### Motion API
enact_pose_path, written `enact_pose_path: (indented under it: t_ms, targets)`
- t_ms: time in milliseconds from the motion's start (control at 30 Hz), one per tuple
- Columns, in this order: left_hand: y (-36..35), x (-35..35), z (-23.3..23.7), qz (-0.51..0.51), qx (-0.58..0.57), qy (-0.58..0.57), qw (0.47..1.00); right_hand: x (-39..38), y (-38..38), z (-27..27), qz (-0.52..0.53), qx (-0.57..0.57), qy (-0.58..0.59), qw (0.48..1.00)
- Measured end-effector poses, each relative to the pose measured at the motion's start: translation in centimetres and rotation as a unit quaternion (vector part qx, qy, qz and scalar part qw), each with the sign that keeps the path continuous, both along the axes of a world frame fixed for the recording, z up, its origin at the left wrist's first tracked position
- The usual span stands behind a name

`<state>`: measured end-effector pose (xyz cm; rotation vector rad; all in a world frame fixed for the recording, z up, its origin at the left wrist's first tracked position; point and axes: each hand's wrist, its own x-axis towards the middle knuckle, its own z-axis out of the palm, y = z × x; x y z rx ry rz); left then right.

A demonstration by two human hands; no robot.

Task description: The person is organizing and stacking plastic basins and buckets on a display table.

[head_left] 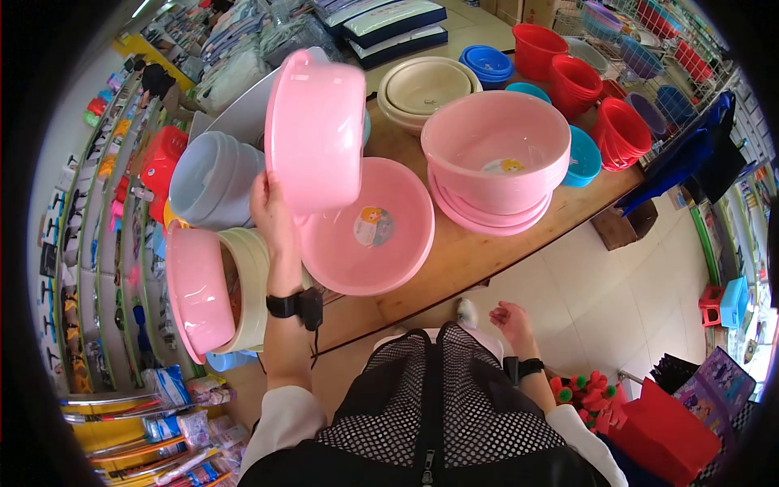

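Note:
My left hand (273, 213) grips the rim of a pink plastic basin (320, 134), which is raised and tilted on its side above the table. Below it, a second pink basin (357, 264) with a round cartoon sticker lies with its inside facing up. To the right, a deep pink basin (495, 134) stands on other pink basins. Close to my left forearm, another pink basin (199, 292) rests on its side against a cream bucket (250, 280). My right hand (511, 319) hangs beside my body past the table's front edge, loosely curled and holding nothing.
The wooden table (398, 300) also carries cream basins (426, 85), blue bowls (487, 63), red buckets (621, 134) and grey-blue buckets (213, 178). A wire rack (649, 40) stands at the back right. Shelves of goods line the left. A cardboard box (625, 223) sits on the floor.

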<state>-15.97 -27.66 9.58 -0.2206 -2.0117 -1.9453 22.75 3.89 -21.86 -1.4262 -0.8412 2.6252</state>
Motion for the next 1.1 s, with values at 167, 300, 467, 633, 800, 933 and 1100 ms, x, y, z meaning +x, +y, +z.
enact_pose_path:
  t_ms: [167, 300, 467, 633, 800, 933, 1100]
  targets:
    - [7.6, -1.1, 0.0, -0.022, -0.069, 0.093, 0.993, 0.7, 0.2, 0.8, -0.003, 0.008, -0.008, 1.000]
    - [15.4, 0.2, 0.7, -0.074, -0.023, 0.147, 0.986, 1.5, 0.7, 0.6, -0.010, 0.015, 0.000, 1.000]
    - [21.5, 1.0, -2.1, -0.121, -0.120, 0.284, 0.943, 2.6, 1.0, 0.2, -0.026, 0.005, -0.011, 1.000]
    - [24.9, 4.0, -1.2, -0.223, -0.140, 0.339, 0.903, 3.4, 0.6, 0.0, -0.038, 0.001, -0.018, 0.999]
    - [26.6, 4.5, -2.3, -0.287, -0.150, 0.318, 0.891, 4.0, 0.4, 0.0, -0.048, -0.001, -0.007, 0.999]
    - [25.9, 4.8, -2.8, -0.287, -0.164, 0.306, 0.893, 4.9, 0.2, -0.5, -0.056, 0.002, -0.014, 0.998]
    - [24.4, 4.7, -2.1, -0.229, -0.265, 0.349, 0.869, 5.3, 0.2, -1.1, -0.054, -0.001, -0.020, 0.998]
